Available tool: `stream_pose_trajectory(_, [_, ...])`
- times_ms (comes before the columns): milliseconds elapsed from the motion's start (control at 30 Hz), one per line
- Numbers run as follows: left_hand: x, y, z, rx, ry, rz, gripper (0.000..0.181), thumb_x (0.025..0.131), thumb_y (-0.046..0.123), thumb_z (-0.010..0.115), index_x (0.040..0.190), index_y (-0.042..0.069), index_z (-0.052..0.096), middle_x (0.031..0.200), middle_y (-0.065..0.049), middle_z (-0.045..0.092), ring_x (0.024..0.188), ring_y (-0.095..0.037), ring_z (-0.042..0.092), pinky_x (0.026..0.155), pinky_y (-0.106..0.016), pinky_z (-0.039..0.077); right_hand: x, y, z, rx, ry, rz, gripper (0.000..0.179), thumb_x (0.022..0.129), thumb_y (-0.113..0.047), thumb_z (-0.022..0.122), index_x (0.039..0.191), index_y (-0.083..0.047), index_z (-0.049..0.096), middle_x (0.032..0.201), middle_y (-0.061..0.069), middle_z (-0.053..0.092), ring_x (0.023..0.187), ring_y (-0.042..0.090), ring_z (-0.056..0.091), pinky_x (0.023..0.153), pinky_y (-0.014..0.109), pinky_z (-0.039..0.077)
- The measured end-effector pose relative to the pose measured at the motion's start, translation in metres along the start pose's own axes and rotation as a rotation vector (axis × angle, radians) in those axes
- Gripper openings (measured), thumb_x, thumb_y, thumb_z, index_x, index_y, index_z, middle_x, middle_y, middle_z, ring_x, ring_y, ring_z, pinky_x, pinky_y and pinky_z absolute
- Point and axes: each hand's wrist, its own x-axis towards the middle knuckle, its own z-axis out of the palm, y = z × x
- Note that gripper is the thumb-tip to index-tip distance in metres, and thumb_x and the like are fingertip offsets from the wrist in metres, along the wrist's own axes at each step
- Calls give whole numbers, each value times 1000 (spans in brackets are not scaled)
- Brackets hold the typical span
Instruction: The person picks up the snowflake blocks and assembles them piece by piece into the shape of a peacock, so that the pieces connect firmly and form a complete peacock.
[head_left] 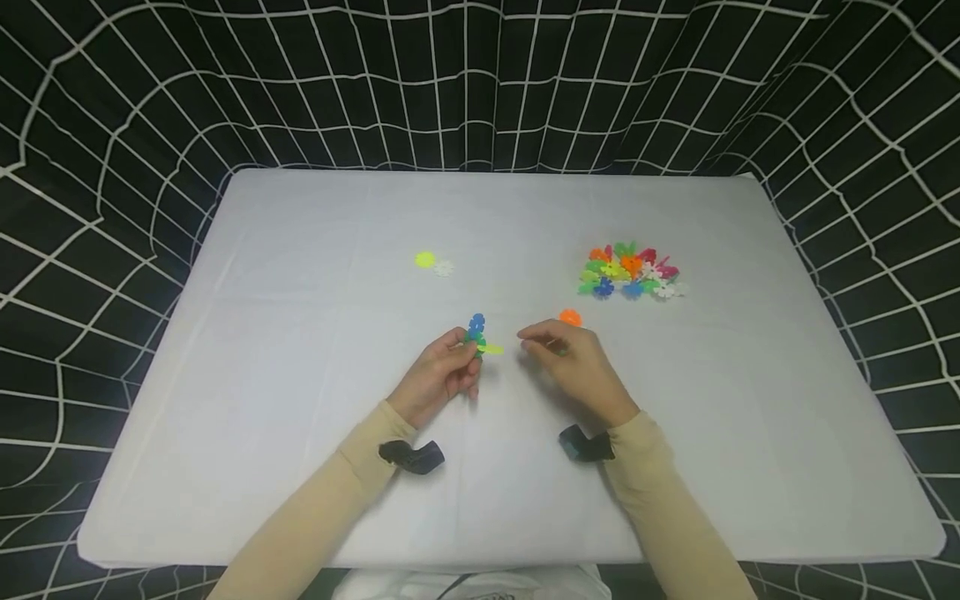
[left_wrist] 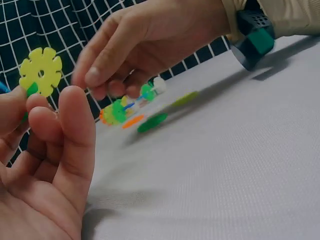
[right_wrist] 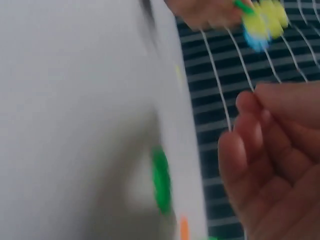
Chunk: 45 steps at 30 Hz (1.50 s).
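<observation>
My left hand (head_left: 438, 371) pinches a small joined set of notched plastic discs between thumb and fingers. In it a blue disc (head_left: 477, 323) points up and away, a green disc (head_left: 481, 340) is partly hidden by the fingers, and a yellow disc (left_wrist: 41, 72) sticks out toward the right. My right hand (head_left: 581, 367) hovers a short way to the right, its fingers loosely bent and bare. A loose green disc (right_wrist: 161, 180) lies on the table below the right hand, mostly hidden by it in the head view. Just beyond that hand lies an orange disc (head_left: 571, 317).
A pile of mixed coloured discs (head_left: 615, 268) sits at the back right of the white table (head_left: 300, 250). Farther back, left of centre, a yellow disc (head_left: 425, 260) and a white disc (head_left: 444, 268) lie side by side. Dark grid-patterned cloth (head_left: 480, 83) surrounds the table.
</observation>
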Motion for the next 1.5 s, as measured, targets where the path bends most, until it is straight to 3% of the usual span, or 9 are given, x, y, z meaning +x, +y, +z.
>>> stream_pose_trajectory(133, [0, 0, 0, 23, -2, 11, 11, 107, 12, 45, 98, 16, 48, 83, 5, 57, 67, -9, 50, 64, -24, 54, 2, 13, -21, -58, 117, 78, 17, 97, -11, 68, 112, -7, 74, 105, 10, 76, 91, 23, 68, 79, 29, 55])
stream_pose_trajectory(233, [0, -1, -1, 28, 6, 9, 12, 107, 12, 45, 97, 17, 49, 86, 5, 57, 69, -10, 51, 65, -25, 54, 3, 23, -33, -114, 128, 129, 19, 98, -12, 66, 114, -6, 73, 108, 13, 75, 92, 26, 66, 80, 33, 54])
stream_pose_trajectory(400, [0, -2, -3, 29, 1, 3, 13, 108, 12, 44, 98, 17, 51, 86, 5, 56, 69, -9, 52, 65, -24, 54, 6, 32, -40, -206, -6, 198, 22, 99, -13, 65, 117, -4, 72, 113, 16, 72, 94, 29, 61, 83, 40, 51])
stream_pose_trajectory(633, [1, -1, -3, 38, -18, 12, 12, 108, 12, 44, 99, 16, 51, 86, 5, 56, 69, -8, 51, 66, -24, 53, 4, 34, -39, -298, -244, 204, 34, 92, -24, 73, 124, -14, 72, 109, 8, 64, 99, 26, 48, 84, 36, 39])
stream_pose_trajectory(800, [2, -1, -3, 45, -8, 4, 7, 107, 15, 48, 101, 14, 50, 86, 4, 56, 69, -10, 50, 66, -25, 53, 1, 31, -35, -385, -244, 112, 31, 87, -24, 79, 117, -16, 76, 108, 7, 63, 100, 26, 43, 86, 38, 33])
stream_pose_trajectory(1033, [1, -1, -3, 32, 13, 20, 8, 106, 13, 49, 100, 14, 53, 86, 4, 60, 70, -10, 55, 67, -25, 54, 1, 21, -28, -377, -269, 86, 24, 88, -18, 76, 111, -10, 73, 117, 10, 65, 105, 29, 47, 91, 42, 41])
stream_pose_trajectory(1233, [1, -1, -3, 19, 25, 47, 15, 104, 4, 49, 100, 16, 58, 83, 3, 68, 76, -11, 66, 69, -26, 58, 2, 12, -22, -242, -208, 73, 16, 91, -13, 74, 104, -8, 68, 93, 6, 68, 86, 21, 57, 79, 35, 50])
stream_pose_trajectory(1367, [1, -1, -3, 31, 48, 62, 16, 103, 2, 51, 102, 16, 57, 82, 4, 70, 76, -11, 67, 69, -25, 59, 1, 2, -14, 17, -168, 102, 17, 94, -10, 71, 110, -8, 69, 98, 10, 72, 81, 20, 68, 74, 29, 55])
stream_pose_trajectory(1500, [2, -1, -4, 46, 57, 64, 15, 102, 2, 53, 103, 16, 57, 82, 4, 70, 77, -11, 67, 69, -25, 59, -1, -5, -6, 295, -171, 148, 18, 96, -7, 68, 113, -4, 67, 104, 20, 73, 85, 32, 75, 77, 34, 62])
